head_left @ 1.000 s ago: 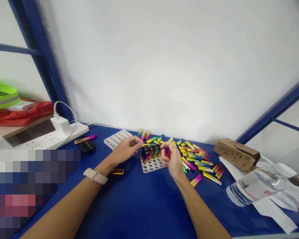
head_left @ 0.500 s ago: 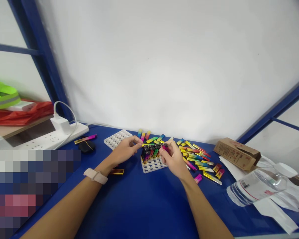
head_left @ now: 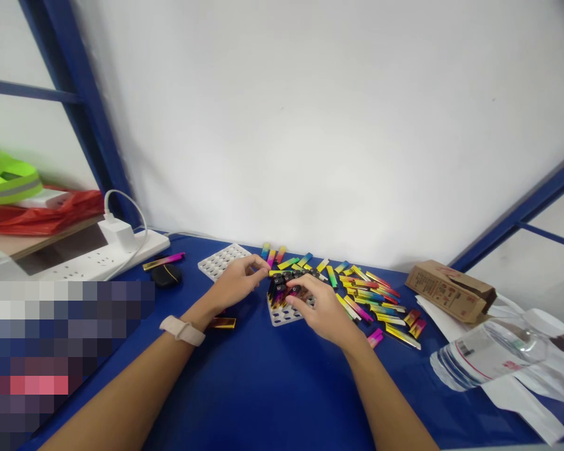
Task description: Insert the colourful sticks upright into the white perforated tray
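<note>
A white perforated tray (head_left: 284, 318) holds several upright sticks in shiny gradient colours with black tops (head_left: 282, 280). At the tray's left back corner is my left hand (head_left: 241, 280), thumb and index finger brought together beside the sticks; what lies between the tips, if anything, is too small to tell. My right hand (head_left: 326, 311) reaches over the tray from the right. Its thumb and index finger close around a black-topped stick (head_left: 296, 290) in the front row, and the hand covers part of the tray.
Loose shiny sticks (head_left: 361, 294) lie right of and behind the tray. A second perforated tray (head_left: 223, 258) rests at the back left. Farther left are a black mouse-like object (head_left: 166, 274) and a power strip (head_left: 91, 260). On the right stand a cardboard box (head_left: 446, 289) and a water bottle (head_left: 488, 351).
My right hand has moved from the back right of the tray toward its front row, lower and to the left. My left hand stays at the left corner.
</note>
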`<control>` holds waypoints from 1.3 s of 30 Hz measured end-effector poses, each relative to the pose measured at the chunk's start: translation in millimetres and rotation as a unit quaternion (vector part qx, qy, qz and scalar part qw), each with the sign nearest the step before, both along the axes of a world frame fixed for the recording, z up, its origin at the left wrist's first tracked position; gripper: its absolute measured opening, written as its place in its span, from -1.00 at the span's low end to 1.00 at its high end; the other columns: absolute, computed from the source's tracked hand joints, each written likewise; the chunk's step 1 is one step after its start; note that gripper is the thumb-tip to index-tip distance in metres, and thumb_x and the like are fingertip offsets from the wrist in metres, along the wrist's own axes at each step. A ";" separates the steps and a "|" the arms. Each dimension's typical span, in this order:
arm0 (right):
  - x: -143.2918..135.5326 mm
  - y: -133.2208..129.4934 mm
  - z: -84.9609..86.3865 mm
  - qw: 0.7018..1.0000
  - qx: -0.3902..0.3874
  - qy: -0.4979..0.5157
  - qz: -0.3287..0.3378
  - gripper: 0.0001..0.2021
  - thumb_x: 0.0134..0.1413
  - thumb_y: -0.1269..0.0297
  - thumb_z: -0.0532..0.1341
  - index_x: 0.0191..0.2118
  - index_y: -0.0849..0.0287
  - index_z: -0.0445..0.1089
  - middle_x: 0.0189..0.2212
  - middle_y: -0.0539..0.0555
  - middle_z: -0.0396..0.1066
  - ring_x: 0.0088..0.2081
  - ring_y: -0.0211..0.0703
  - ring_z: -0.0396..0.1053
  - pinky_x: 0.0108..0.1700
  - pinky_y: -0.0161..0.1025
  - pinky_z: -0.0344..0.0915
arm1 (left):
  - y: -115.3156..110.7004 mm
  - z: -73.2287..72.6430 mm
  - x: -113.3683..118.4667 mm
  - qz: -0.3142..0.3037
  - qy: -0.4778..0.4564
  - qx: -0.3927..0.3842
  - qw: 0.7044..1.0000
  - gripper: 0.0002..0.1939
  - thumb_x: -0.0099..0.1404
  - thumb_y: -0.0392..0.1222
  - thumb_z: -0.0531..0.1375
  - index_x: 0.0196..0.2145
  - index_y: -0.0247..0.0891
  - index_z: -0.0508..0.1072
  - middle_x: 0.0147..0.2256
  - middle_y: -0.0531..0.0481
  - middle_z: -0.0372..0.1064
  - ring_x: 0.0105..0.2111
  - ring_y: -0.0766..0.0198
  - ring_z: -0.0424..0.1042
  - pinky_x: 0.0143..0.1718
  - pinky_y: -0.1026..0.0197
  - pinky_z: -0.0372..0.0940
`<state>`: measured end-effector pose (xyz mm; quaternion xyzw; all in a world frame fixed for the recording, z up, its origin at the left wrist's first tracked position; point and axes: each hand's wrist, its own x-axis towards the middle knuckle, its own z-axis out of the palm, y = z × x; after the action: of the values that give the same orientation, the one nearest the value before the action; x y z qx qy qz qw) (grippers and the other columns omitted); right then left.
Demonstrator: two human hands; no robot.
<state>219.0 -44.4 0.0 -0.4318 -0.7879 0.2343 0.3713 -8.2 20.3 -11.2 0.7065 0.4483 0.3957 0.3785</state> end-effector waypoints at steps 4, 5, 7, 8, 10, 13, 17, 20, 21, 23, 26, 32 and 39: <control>-0.8 1.1 -4.8 0.999 0.001 0.016 -0.028 -0.73 0.22 0.30 0.24 0.03 0.08 0.32 -0.26 0.04 0.45 -0.29 -0.14 0.43 -0.22 -0.20 0.39 | 4.7 -5.6 -2.1 0.023 -0.009 0.005 1.000 -0.70 0.29 0.08 0.20 -0.27 -0.23 0.49 -0.47 0.06 0.41 -0.49 0.24 0.42 -0.41 0.21 0.30; -0.8 1.1 -5.0 0.999 0.007 0.010 -0.036 -0.74 0.22 0.31 0.24 0.01 0.09 0.31 -0.28 0.04 0.44 -0.29 -0.14 0.44 -0.21 -0.19 0.40 | 6.2 -7.4 -2.8 0.030 -0.010 0.008 0.999 -0.69 0.29 0.09 0.20 -0.27 -0.23 0.49 -0.48 0.06 0.40 -0.48 0.23 0.42 -0.41 0.21 0.30; -0.5 0.6 -4.6 0.999 0.022 -0.014 -0.048 -0.78 0.22 0.32 0.24 -0.02 0.10 0.32 -0.32 0.02 0.43 -0.29 -0.13 0.44 -0.19 -0.18 0.39 | 9.0 -10.5 -4.0 0.041 -0.012 0.013 0.999 -0.68 0.29 0.10 0.20 -0.26 -0.22 0.49 -0.48 0.05 0.41 -0.48 0.23 0.43 -0.41 0.21 0.30; -0.3 0.2 -4.3 0.998 0.028 -0.027 -0.050 -0.79 0.23 0.33 0.23 -0.03 0.09 0.33 -0.32 0.02 0.43 -0.29 -0.13 0.43 -0.19 -0.18 0.39 | 9.9 -11.7 -4.4 0.045 -0.013 0.016 0.999 -0.68 0.29 0.10 0.20 -0.26 -0.22 0.50 -0.48 0.05 0.41 -0.48 0.23 0.43 -0.40 0.21 0.30; -0.2 -0.6 -4.2 0.997 0.037 -0.047 -0.049 -0.80 0.24 0.34 0.21 -0.02 0.09 0.33 -0.31 0.02 0.43 -0.28 -0.13 0.43 -0.18 -0.18 0.39 | 10.9 -13.0 -4.8 0.049 -0.013 0.019 0.999 -0.69 0.29 0.10 0.20 -0.26 -0.22 0.50 -0.49 0.06 0.41 -0.48 0.22 0.44 -0.41 0.21 0.30; -1.0 -0.7 -5.7 0.996 0.055 -0.051 -0.048 -0.73 0.24 0.32 0.23 0.04 0.09 0.31 -0.27 0.04 0.43 -0.27 -0.13 0.43 -0.15 -0.16 0.40 | 11.0 -13.5 -4.6 0.052 -0.012 0.018 0.998 -0.70 0.28 0.09 0.20 -0.26 -0.22 0.50 -0.50 0.06 0.42 -0.48 0.22 0.44 -0.41 0.21 0.31; -7.6 -3.0 -4.9 0.989 0.131 -0.023 -0.072 -0.68 0.23 0.28 0.25 0.07 0.13 0.29 -0.20 0.10 0.39 -0.30 -0.14 0.39 -0.16 -0.14 0.40 | 12.2 -14.7 -4.4 0.066 -0.019 0.021 0.997 -0.69 0.28 0.09 0.20 -0.27 -0.22 0.50 -0.49 0.05 0.43 -0.48 0.22 0.45 -0.40 0.20 0.31; -21.4 -12.3 -0.8 0.969 0.229 0.011 -0.089 -0.84 0.28 0.36 0.15 -0.04 0.15 0.34 -0.21 0.15 0.37 -0.22 -0.10 0.39 -0.10 -0.12 0.38 | 14.2 -15.5 -4.8 0.086 -0.029 0.022 0.996 -0.70 0.26 0.08 0.21 -0.26 -0.22 0.50 -0.50 0.05 0.44 -0.49 0.23 0.44 -0.41 0.20 0.31; -28.0 -16.9 0.3 0.966 0.246 0.017 -0.071 -0.88 0.28 0.39 0.14 -0.10 0.15 0.35 -0.24 0.14 0.38 -0.19 -0.09 0.40 -0.10 -0.13 0.38 | 14.7 -15.4 -4.9 0.095 -0.033 0.019 0.995 -0.71 0.26 0.06 0.21 -0.26 -0.22 0.50 -0.50 0.06 0.43 -0.49 0.23 0.44 -0.42 0.20 0.31; -42.6 -26.8 0.4 0.970 0.243 -0.003 0.010 -0.90 0.28 0.41 0.13 -0.17 0.14 0.37 -0.31 0.10 0.41 -0.23 -0.11 0.41 -0.10 -0.17 0.38 | 15.7 -14.6 -5.4 0.111 -0.046 0.013 0.993 -0.74 0.23 0.02 0.22 -0.27 -0.21 0.50 -0.51 0.07 0.43 -0.51 0.24 0.43 -0.42 0.20 0.31; -62.8 -37.4 -5.7 0.967 0.204 -0.089 0.123 -0.77 0.31 0.34 0.12 0.03 0.17 0.38 -0.02 0.15 0.48 -0.02 -0.11 0.44 0.06 -0.21 0.37 | 16.5 -12.9 -6.1 0.123 -0.079 0.011 0.989 -0.77 0.20 -0.02 0.23 -0.29 -0.21 0.50 -0.48 0.06 0.45 -0.51 0.26 0.42 -0.43 0.21 0.31; -71.5 -34.4 -23.9 0.935 0.206 -0.252 0.144 -0.73 0.37 0.24 0.10 0.08 0.13 0.41 0.23 0.06 0.35 -0.08 -0.11 0.44 0.03 -0.16 0.36 | 15.7 -11.4 -6.8 0.131 -0.091 0.009 0.987 -0.76 0.18 0.00 0.24 -0.30 -0.21 0.50 -0.44 0.04 0.48 -0.51 0.26 0.42 -0.45 0.22 0.32; -66.0 -34.0 -21.1 0.943 0.206 -0.246 0.086 -0.67 0.25 0.00 0.21 -0.35 0.18 0.41 -0.36 0.08 0.48 -0.28 -0.08 0.35 -0.17 -0.13 0.29 | 15.4 -9.9 -5.8 0.139 -0.074 0.016 0.987 -0.78 0.20 -0.01 0.24 -0.31 -0.20 0.51 -0.48 0.06 0.48 -0.52 0.26 0.43 -0.43 0.22 0.31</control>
<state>153.0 -78.4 -21.1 -0.3208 -0.9199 -0.0154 0.2250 -14.0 35.7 -21.1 0.6119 0.5071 0.5025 0.3405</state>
